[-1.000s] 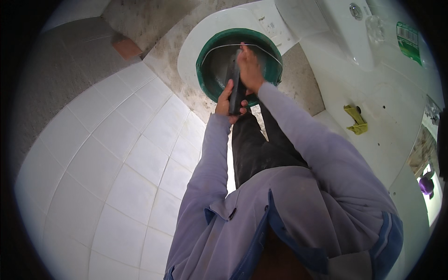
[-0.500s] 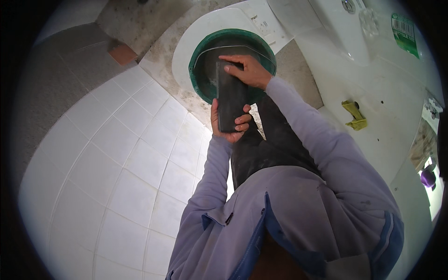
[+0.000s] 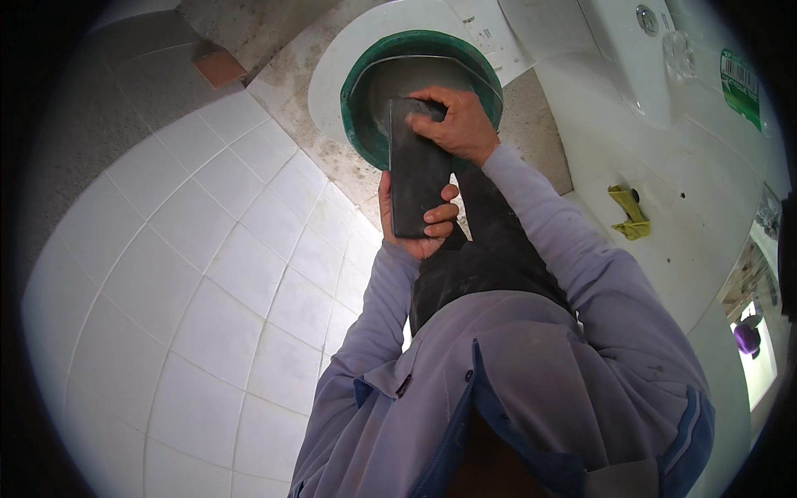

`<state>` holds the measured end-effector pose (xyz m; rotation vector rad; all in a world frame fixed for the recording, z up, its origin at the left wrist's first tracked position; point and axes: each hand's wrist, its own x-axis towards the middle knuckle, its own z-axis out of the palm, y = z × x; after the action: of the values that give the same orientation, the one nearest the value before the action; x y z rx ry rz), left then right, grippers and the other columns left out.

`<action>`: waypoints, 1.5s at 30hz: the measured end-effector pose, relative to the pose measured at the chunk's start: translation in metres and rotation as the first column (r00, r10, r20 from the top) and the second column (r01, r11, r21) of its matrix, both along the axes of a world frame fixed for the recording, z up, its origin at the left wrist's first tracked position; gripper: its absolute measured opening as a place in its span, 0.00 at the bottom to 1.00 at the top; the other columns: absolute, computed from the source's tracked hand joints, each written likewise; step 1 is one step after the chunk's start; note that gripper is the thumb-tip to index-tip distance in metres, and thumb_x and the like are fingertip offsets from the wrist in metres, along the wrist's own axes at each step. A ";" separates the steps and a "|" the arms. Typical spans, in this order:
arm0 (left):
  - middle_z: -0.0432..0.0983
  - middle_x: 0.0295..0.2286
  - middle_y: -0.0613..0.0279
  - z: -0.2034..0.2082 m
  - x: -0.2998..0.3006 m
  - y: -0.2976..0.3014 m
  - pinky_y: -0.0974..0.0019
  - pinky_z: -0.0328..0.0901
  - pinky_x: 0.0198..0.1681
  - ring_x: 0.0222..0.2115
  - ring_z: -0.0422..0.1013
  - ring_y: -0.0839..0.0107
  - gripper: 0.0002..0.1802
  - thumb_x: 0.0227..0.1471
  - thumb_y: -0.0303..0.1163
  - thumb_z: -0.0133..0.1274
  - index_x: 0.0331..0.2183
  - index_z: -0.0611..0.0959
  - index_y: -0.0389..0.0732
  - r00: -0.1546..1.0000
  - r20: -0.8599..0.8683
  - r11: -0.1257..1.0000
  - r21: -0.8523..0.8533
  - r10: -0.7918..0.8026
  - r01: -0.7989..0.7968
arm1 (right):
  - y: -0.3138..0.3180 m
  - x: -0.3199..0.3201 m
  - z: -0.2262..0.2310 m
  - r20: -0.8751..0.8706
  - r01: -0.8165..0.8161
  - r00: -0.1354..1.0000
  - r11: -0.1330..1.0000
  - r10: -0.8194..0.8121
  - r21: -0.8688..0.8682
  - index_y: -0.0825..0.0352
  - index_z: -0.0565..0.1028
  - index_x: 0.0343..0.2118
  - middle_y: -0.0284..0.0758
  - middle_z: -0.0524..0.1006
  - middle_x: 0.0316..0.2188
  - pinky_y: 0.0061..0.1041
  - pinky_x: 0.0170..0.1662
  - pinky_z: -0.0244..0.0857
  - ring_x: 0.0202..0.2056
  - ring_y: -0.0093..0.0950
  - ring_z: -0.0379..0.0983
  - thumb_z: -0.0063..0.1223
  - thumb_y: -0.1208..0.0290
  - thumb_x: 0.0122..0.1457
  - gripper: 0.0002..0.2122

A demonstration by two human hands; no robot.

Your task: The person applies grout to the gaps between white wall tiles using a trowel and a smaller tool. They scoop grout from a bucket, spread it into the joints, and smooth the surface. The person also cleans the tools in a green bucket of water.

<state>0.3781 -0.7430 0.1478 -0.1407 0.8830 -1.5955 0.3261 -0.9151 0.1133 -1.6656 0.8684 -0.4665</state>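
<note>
A dark grey rectangular slab (image 3: 419,174), like a cut tile strip, is held lengthwise in front of me, its far end over a green bucket (image 3: 365,141). My left hand (image 3: 423,228) supports the near end from below, thumb along the left edge and fingertips curled over the right. At the far end, my right hand (image 3: 461,124) lies over the top right corner with bent fingers, its thumb pointing across the dark face. Greyish matter shows inside the bucket, whose thin wire handle rests along its far inside wall. Whether the right fingers hold anything small is hidden.
Beneath the bucket is a white toilet lid (image 3: 328,75). White tiles (image 3: 216,249) spread out on the left, with a reddish-brown tile piece (image 3: 219,68) beyond. On the right are a white fixture with a round button (image 3: 647,20) and a yellow-green cloth-like item (image 3: 631,212).
My right hand's fingers have bent more over the slab's far end. The bucket and surroundings sit slightly differently in view as the head shifted. The left hand keeps its hold.
</note>
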 end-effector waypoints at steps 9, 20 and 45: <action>0.60 0.36 0.51 0.007 -0.009 0.006 0.70 0.59 0.22 0.25 0.59 0.69 0.40 0.52 0.64 0.42 0.51 0.64 0.38 0.999 0.049 0.999 0.052 -0.011 0.009 | 0.012 0.003 0.001 -0.111 0.033 0.993 0.999 -0.037 -0.038 0.68 0.78 0.31 0.42 0.77 0.25 0.32 0.34 0.65 0.29 0.38 0.74 0.53 0.59 0.54 0.14; 0.73 0.39 0.52 -0.095 -0.008 -0.057 0.60 0.67 0.42 0.42 0.70 0.61 0.36 0.50 0.51 0.57 0.52 0.66 0.40 0.304 0.665 0.689 0.724 -0.682 -0.039 | 0.005 0.003 -0.110 -0.301 0.349 0.937 0.406 -0.179 0.844 0.63 0.64 0.57 0.37 0.67 0.55 0.29 0.51 0.58 0.52 0.31 0.64 0.44 0.59 0.62 0.22; 0.68 0.49 0.51 -0.070 0.030 -0.079 0.62 0.71 0.29 0.41 0.73 0.62 0.56 0.46 0.39 0.63 0.63 0.43 0.43 0.114 0.620 0.630 0.762 -0.776 0.151 | -0.013 -0.029 -0.060 -0.556 -0.325 0.784 0.946 0.278 0.015 0.70 0.71 0.50 0.53 0.69 0.50 0.39 0.57 0.58 0.52 0.48 0.66 0.42 0.60 0.56 0.23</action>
<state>0.4078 -0.8223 0.0775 1.6189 0.3046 -1.5342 0.2975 -0.9280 0.0533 -2.0138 0.9737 0.2298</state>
